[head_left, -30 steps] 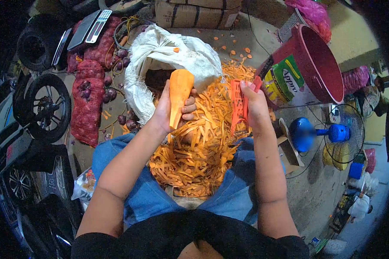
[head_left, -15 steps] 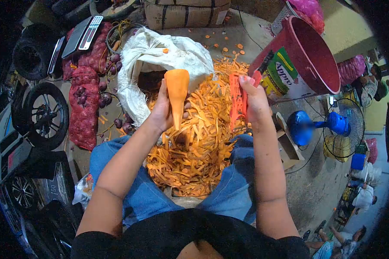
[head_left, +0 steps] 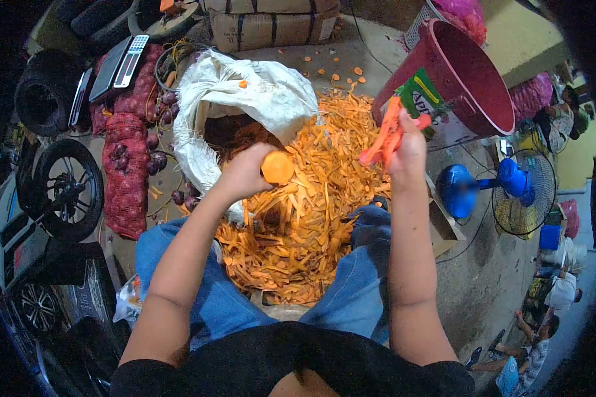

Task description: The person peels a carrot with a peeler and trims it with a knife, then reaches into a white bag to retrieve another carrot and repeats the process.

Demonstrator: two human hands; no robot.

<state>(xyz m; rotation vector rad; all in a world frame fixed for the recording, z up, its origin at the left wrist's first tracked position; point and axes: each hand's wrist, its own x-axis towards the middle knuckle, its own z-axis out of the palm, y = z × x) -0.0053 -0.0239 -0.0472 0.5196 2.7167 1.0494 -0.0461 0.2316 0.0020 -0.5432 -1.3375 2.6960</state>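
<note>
My left hand point(head_left: 246, 173) is closed around a peeled carrot point(head_left: 277, 168), whose wide round end points up at me. Its thinner part is out of sight below. In my right hand point(head_left: 409, 147) is a red plastic peeler point(head_left: 385, 137), held off to the right, apart from the carrot. Under both hands a large heap of carrot peelings point(head_left: 298, 245) spreads between my knees. Just beyond my left hand lies a white woven sack point(head_left: 208, 83) with its mouth open, a carrot slice on its upper side.
A dark red bucket point(head_left: 437, 99) leans at the right. Beyond my right arm stands a blue fan point(head_left: 493, 182). Net bags of onions point(head_left: 122, 178), a scale point(head_left: 116, 69) and a motorcycle wheel point(head_left: 66, 188) are at left. A strapped carton point(head_left: 265, 30) sits ahead; people are far right.
The carrot has turned from upright, side showing, to end-on as my left hand rolled over and lowered. My right hand has risen slightly and moved right, tilting the peeler.
</note>
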